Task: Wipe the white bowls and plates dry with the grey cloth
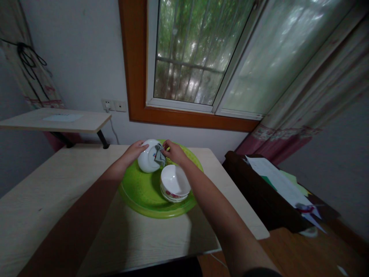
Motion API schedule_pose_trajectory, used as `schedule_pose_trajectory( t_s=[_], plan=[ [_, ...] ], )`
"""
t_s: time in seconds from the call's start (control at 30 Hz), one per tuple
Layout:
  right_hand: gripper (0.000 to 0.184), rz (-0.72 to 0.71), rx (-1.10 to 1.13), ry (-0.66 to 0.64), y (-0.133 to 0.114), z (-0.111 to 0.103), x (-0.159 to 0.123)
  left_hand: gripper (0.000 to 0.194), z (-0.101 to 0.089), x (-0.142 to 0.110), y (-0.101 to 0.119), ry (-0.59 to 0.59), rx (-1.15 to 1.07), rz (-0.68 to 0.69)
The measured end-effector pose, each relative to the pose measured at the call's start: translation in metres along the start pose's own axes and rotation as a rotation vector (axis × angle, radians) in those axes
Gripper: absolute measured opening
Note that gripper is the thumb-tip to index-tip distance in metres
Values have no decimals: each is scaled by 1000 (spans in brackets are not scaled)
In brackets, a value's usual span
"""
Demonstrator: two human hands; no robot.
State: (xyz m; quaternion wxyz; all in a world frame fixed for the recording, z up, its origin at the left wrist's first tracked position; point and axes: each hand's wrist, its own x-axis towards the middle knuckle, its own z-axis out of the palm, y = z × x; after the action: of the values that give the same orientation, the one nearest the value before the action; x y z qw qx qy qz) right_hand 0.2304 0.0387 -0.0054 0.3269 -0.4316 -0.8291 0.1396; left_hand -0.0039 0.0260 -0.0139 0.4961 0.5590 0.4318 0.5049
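A white bowl [147, 158] is tipped on its side above the green basin [138, 192], its base turned partly toward me. My left hand [135, 151] grips its left rim, thumb on the outside. My right hand [173, 152] pinches a small grey-green cloth [160, 156] against the bowl's right side; the fingertips are partly hidden. Below my right wrist, a stack of white bowls [175, 181] with red flower patterns stands upright in the basin. Something yellow shows behind the stack, too small to make out.
The basin sits on a pale wooden table [109, 231]. A raised shelf [54, 119] with a paper on it stands at the back left. Behind are a wall socket [108, 105] and a window [190, 57]. A dark cabinet [245, 184] bearing papers is to the right.
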Motion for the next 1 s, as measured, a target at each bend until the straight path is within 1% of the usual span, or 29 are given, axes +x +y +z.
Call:
schedule_pose_trajectory(
  t_s=[0.07, 0.13, 0.23, 0.33, 0.4, 0.47, 0.57, 0.7, 0.8, 0.9, 1.0],
  plan=[
    [12, -58, -23, -40, -1, -1, 1, 50, 1, -2, 1, -21, -35, 5],
    [13, -125, -51, -55, -1, -1, 1, 50, 2, -3, 1, -58, -80, 4],
    [20, -208, -61, -18, -6, 0, 2, 47, 3, -3, 0, -117, -146, -21],
    [24, -278, -46, 32, -14, 6, 2, 44, 5, -1, 0, -131, -186, -47],
    [27, -319, -53, 39, -20, 10, 1, 41, 7, -1, 1, -138, -213, -61],
    [29, -359, -88, 13, -24, 13, 0, 36, 8, -1, 1, -154, -238, -75],
    [31, -417, -148, -72, -26, 15, -3, 31, 8, -1, 1, -150, -234, -85],
    [32, -470, -134, -219, -25, 15, -3, 25, 3, 2, -2, -119, -148, -66],
    [31, -494, -91, -290, -24, 17, -2, 25, 0, 5, -3, -118, -78, -35],
    [30, -499, -72, -300, -23, 19, -1, 30, -1, 5, -3, -115, -50, -37],
    [29, -471, -86, -236, -22, 21, -1, 35, 1, 4, -1, -121, -54, -64]
  ],
)
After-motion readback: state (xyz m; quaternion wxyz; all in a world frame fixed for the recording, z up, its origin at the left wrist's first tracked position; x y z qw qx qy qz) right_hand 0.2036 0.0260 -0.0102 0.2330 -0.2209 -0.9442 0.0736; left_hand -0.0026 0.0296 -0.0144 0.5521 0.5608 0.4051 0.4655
